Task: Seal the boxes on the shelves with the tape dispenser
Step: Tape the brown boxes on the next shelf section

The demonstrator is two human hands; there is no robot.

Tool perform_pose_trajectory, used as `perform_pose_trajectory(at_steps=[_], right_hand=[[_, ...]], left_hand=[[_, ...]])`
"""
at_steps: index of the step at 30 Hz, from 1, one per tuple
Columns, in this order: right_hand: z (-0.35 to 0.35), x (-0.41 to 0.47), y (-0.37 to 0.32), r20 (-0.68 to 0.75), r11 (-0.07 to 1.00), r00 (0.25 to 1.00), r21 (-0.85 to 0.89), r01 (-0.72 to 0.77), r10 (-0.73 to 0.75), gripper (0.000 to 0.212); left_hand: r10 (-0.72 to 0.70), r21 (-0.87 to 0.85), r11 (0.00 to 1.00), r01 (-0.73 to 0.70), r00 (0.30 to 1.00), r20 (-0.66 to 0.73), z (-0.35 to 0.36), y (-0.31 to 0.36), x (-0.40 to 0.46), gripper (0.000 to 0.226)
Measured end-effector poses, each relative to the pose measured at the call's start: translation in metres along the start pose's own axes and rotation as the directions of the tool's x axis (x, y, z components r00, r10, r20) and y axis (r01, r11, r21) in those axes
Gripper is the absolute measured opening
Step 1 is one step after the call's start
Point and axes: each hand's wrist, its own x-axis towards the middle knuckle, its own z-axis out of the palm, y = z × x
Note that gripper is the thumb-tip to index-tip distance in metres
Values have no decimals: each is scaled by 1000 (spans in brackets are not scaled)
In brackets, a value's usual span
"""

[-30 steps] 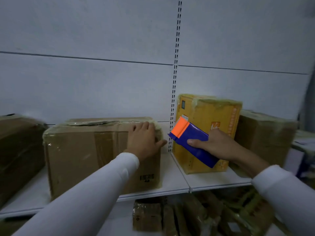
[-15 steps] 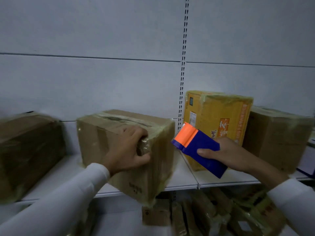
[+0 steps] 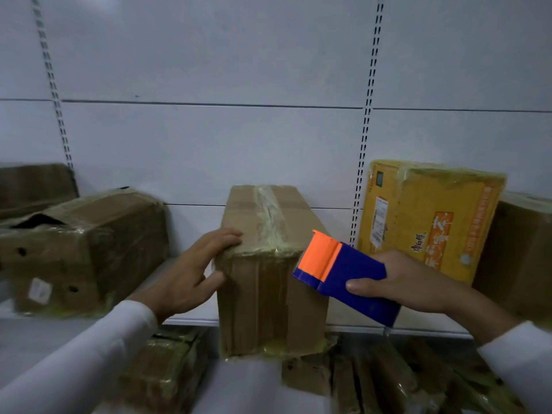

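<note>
A brown cardboard box [image 3: 268, 294] stands end-on at the middle of the shelf, its front end jutting over the shelf edge. A strip of old tape runs along its top seam. My left hand [image 3: 194, 270] rests on the box's top left front corner, fingers laid over the top edge and thumb against the front face. My right hand [image 3: 412, 282] grips a blue tape dispenser with an orange front [image 3: 343, 273], held just right of the box's front top corner.
A torn brown box [image 3: 83, 252] sits on the shelf [image 3: 191, 316] at left. A yellow printed box [image 3: 430, 216] and another brown box [image 3: 519, 258] stand at right. Several taped packages [image 3: 167, 372] fill the level below. White wall panels with slotted uprights [image 3: 363, 162] rise behind.
My left hand has turned the brown box from side-on to end-on and pulled it toward me. The dispenser has stayed in my right hand, now close to the box's front corner.
</note>
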Motion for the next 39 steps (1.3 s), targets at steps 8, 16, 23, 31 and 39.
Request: perform_pose_trajectory(at_steps=[8,16,23,31,39], right_hand=[[12,8,-15,35,998,998,-44,47,-46,43],[8,4,-26,92,997,995,-59,38,-33,51],[16,9,-34,170,994,985,-105,27,-9,37],[20,15,-37,210,990,978,-142,16,15,32],[7,29,-54,277,989,961,-150,21,21,50]], left_hand=[[-220,135,968,212,975,44,-1,12,24,63],[-117,-181,980,79,971,-211,-7,59,24,31],[-85,-479,849,223,953,291,3,75,31,30],[-98,-602,740,299,934,344,8,65,23,21],[-190,-583,768,266,963,189,-5,54,28,17]])
